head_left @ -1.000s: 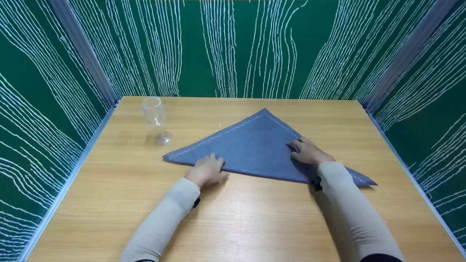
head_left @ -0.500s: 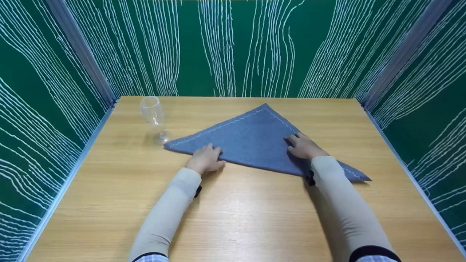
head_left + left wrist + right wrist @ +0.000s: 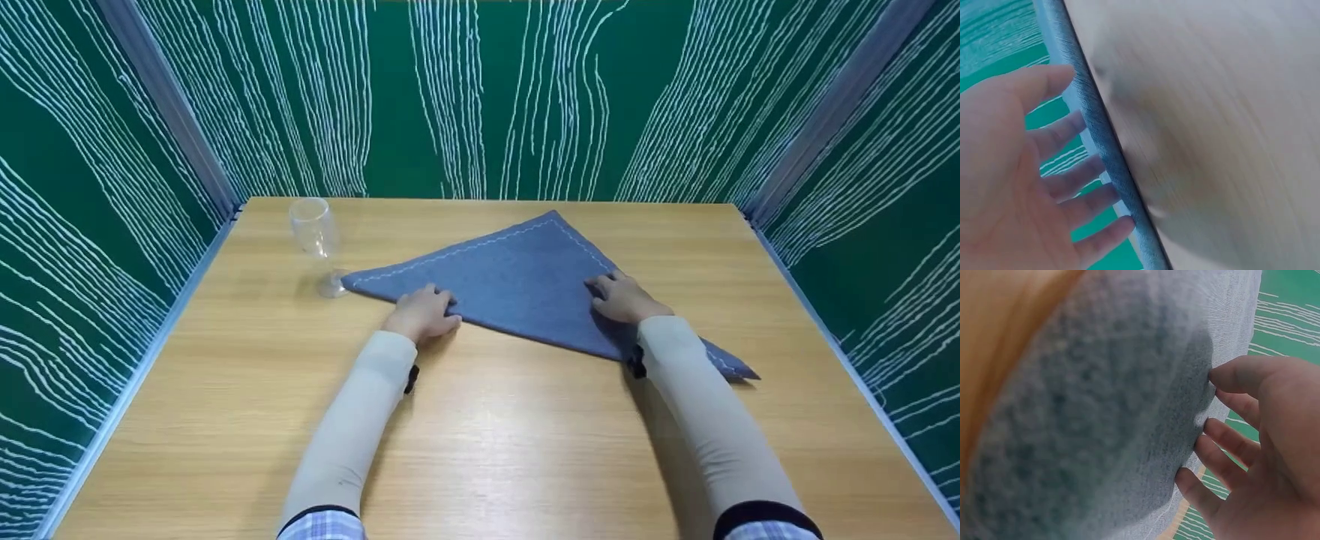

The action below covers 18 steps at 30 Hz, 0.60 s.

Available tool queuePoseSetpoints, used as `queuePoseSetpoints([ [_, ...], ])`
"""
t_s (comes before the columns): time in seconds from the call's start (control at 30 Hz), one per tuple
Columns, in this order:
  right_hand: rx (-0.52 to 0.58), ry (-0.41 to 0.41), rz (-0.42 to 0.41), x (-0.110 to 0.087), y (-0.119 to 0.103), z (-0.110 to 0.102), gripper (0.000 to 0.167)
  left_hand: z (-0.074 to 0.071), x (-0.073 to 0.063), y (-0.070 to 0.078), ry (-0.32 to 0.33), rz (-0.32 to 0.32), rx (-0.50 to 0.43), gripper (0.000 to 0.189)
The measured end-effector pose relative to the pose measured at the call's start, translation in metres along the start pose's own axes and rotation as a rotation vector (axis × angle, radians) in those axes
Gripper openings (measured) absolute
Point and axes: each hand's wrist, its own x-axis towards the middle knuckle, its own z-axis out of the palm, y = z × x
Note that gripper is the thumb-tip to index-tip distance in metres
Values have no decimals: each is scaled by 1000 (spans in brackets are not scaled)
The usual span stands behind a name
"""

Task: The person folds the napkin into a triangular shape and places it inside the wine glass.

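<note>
A blue-grey cloth with pale stitching along two sides lies folded into a triangle on the wooden table. My left hand rests at its long folded edge; in the left wrist view the fingers are spread and almost straight, with fingertips against that fold. Toward the right side of the cloth, my right hand touches the top layer with its fingertips, the fingers slightly bent and apart in the right wrist view. A clear stemmed glass stands upright at the left, and the cloth's left tip overlaps its foot in the head view.
Green walls with white wavy lines enclose the table at the back and both sides. Grey metal posts stand at the back corners. The cloth's right tip lies under and beyond my right forearm.
The cloth has turned and slid away from me, its left tip moving up to the glass's foot. My left hand has moved farther from me with it; my right hand has shifted slightly away and left.
</note>
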Motion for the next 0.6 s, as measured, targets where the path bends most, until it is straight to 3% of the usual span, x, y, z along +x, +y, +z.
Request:
queuePoseSetpoints([
  [0.23, 68, -26, 66, -2, 0, -2, 52, 6, -2, 21, -46, -15, 38, 61],
  [0.47, 48, -34, 85, 0, -4, -2, 56, 16, -6, 58, -113, 89, 126, 56],
  [0.6, 25, -36, 89, 3, -5, -1, 57, 18, -6, 70, -156, 75, 141, 65],
])
